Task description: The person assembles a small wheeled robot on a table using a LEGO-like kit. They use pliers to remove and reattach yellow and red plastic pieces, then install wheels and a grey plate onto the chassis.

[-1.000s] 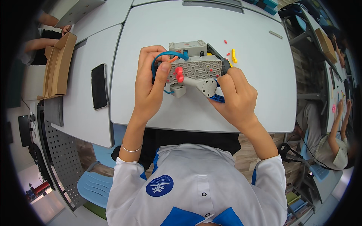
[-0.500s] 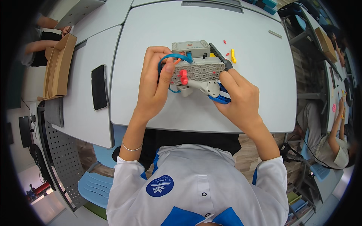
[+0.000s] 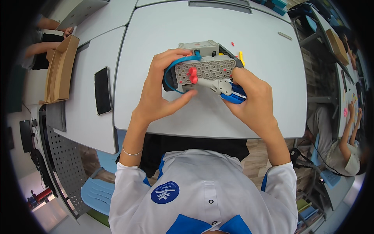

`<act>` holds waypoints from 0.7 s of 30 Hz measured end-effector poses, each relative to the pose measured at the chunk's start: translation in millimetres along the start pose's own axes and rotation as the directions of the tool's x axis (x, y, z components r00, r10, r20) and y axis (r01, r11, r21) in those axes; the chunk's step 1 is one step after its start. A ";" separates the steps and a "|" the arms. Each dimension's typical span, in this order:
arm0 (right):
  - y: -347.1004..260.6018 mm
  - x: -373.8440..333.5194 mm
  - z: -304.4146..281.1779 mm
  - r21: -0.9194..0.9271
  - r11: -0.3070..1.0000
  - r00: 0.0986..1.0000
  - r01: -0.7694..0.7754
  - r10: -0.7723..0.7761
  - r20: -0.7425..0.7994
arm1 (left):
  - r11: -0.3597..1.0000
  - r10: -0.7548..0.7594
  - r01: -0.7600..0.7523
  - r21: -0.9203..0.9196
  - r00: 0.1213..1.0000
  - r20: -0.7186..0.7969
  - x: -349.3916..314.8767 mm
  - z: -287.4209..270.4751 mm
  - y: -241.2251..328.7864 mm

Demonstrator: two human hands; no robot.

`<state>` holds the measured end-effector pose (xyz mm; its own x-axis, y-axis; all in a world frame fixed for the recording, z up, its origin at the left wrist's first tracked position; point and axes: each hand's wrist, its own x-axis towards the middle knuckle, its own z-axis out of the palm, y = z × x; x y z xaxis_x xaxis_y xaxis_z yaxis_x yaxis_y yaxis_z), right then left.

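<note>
A model of grey perforated building blocks (image 3: pixel 206 71), with red pins and dark wheels or tracks at its ends, is held over the table. A blue cable (image 3: pixel 170 71) loops from its top around its left side. The fingers of my left hand (image 3: pixel 157 84) curl over the model's left end, while the thumb points away below it. My right hand (image 3: pixel 251 93) is closed around the blue handles of grey plastic pliers (image 3: pixel 218 86). Their red jaws (image 3: pixel 193 75) meet the model's near face. My right index finger lies by the model's right end.
A yellow piece (image 3: pixel 242 57), a small red pin (image 3: pixel 232 44) and a grey bar (image 3: pixel 284 36) lie on the white table (image 3: pixel 156 27). A black phone (image 3: pixel 103 90) and an open cardboard box (image 3: pixel 62 72) are at left. Other people sit on both sides.
My left thumb has come off the model's near face and dropped below it. The model and the pliers have shifted slightly right, covering part of the yellow piece.
</note>
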<state>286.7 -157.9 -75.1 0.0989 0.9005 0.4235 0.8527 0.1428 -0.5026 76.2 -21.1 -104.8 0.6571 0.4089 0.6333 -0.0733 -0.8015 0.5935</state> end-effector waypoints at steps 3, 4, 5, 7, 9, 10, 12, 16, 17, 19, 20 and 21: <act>-2.6 1.7 -2.4 -0.017 1.000 0.999 -0.009 0.009 0.034 | 0.997 0.052 -0.059 -0.041 0.987 -0.151 2.2 9.0 -7.3; -3.2 2.3 -3.5 -0.008 1.000 1.000 -0.007 0.008 0.031 | 0.996 0.069 -0.077 -0.035 0.981 -0.179 2.7 9.6 -6.7; -3.7 2.7 -4.7 0.001 1.000 1.000 -0.006 0.006 0.027 | 0.995 0.086 -0.093 -0.028 0.974 -0.208 3.0 10.2 -6.0; -3.6 2.5 -6.7 0.001 1.000 1.000 -0.004 0.004 0.023 | 0.992 0.102 -0.091 0.085 0.984 -0.146 7.2 5.7 2.8; -4.3 2.9 -8.2 -0.010 1.000 1.000 0.009 -0.009 0.028 | 0.993 0.056 -0.042 0.111 0.991 -0.121 12.5 2.7 10.2; -5.0 2.9 -8.5 -0.023 1.000 1.000 0.013 -0.012 0.024 | 0.992 0.031 -0.018 0.125 0.994 -0.109 13.6 1.8 12.6; -6.6 3.3 -9.3 -0.048 0.999 1.000 0.023 -0.022 0.016 | 0.989 0.020 -0.006 0.149 0.996 -0.086 12.2 -1.1 14.6; -9.5 6.2 -11.8 -0.120 0.990 0.997 0.071 -0.072 -0.008 | 0.993 0.011 -0.001 0.120 0.997 -0.081 10.4 -3.0 12.5; -9.0 7.4 -11.5 -0.133 0.988 0.996 0.085 -0.087 -0.011 | 0.990 0.007 0.003 0.139 0.998 -0.070 10.4 -4.2 14.0; -8.0 7.8 -11.9 -0.148 0.984 0.994 0.102 -0.105 -0.015 | 0.984 -0.001 0.008 0.175 0.999 -0.043 10.8 -6.5 18.0; -7.7 7.7 -12.4 -0.150 0.983 0.994 0.106 -0.110 -0.016 | 0.984 0.018 -0.010 0.179 0.999 -0.043 10.9 -6.2 17.5; -7.8 8.0 -12.6 -0.150 0.982 0.993 0.114 -0.117 -0.015 | 0.982 0.034 -0.026 0.185 0.998 -0.045 10.0 -6.2 17.1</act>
<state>287.2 -157.0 -58.3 0.0059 0.8712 0.4908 0.9257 0.1809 -0.3322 76.9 -28.1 -85.3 0.6199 0.4003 0.6749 0.0500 -0.8785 0.4751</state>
